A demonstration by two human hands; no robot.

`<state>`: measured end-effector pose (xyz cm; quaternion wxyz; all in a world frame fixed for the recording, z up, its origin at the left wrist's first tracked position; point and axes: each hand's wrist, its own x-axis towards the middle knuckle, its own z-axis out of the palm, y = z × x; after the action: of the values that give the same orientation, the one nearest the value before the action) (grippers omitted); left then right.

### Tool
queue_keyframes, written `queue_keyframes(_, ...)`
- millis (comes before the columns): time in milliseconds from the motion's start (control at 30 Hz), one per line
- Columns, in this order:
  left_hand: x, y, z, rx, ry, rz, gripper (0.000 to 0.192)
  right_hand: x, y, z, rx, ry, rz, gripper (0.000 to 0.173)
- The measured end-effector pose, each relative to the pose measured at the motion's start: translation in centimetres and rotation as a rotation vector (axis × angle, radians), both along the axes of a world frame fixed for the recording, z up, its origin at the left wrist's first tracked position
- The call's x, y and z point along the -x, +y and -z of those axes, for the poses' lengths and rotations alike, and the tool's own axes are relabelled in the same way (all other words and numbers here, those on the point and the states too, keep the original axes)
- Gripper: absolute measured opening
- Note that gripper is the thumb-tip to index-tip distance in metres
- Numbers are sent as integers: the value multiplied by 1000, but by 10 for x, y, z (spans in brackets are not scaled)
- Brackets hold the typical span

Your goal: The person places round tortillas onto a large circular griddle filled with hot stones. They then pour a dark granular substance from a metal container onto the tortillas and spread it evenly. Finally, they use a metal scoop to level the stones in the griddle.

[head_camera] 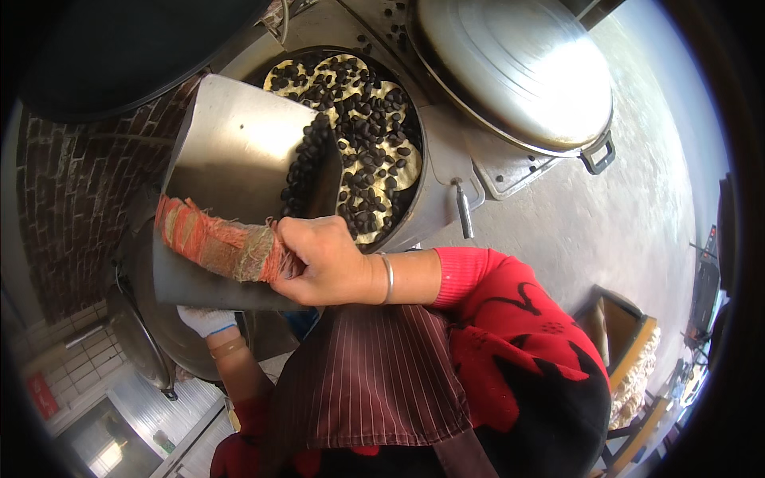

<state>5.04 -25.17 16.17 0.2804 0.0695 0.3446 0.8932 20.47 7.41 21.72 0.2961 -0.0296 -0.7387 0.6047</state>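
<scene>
My bare right hand [326, 260] grips the cloth-wrapped handle [227, 245] of a large metal scoop [239, 137]. Dark, pebble-like pieces [308, 158] lie along the scoop's edge, over a big round pan [421, 143]. Inside the pan are several pale flat rounds [401, 167] with many of the same dark pieces scattered on and between them. My left hand [206, 319], in a white knitted glove, is at the scoop's lower edge; its fingers are partly hidden, so its hold on the scoop cannot be told.
A large metal lid [514, 71] with a black handle rests at the upper right, near a metal counter [514, 176] with loose dark pieces. A dark round pan or lid [131, 54] is at the upper left, above a brick wall [77, 173]. A wooden-edged container [633, 346] stands at right.
</scene>
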Motion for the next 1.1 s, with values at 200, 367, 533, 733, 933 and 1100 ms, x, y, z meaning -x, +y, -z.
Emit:
queue_keyframes(200,21,25,11,376,-153,-187,45,-40,-18,-13,-22,-59,192,34)
queue_keyframes(367,-14,3,-7,587,-301,-389,40,-70,-68,-17,54,-181,154,36)
queue_keyframes(533,-48,-67,-25,452,-353,-301,55,-91,-123,-22,58,-207,-52,43)
queue_keyframes(733,-32,-87,3,372,-267,-200,43,-90,-134,-29,-31,-139,52,40)
queue_keyframes(933,15,-4,25,403,-235,-7,34,-76,-87,-26,-51,-161,328,32)
queue_keyframes(1100,7,13,20,496,-349,-159,45,-79,-85,-15,-50,-173,366,33)
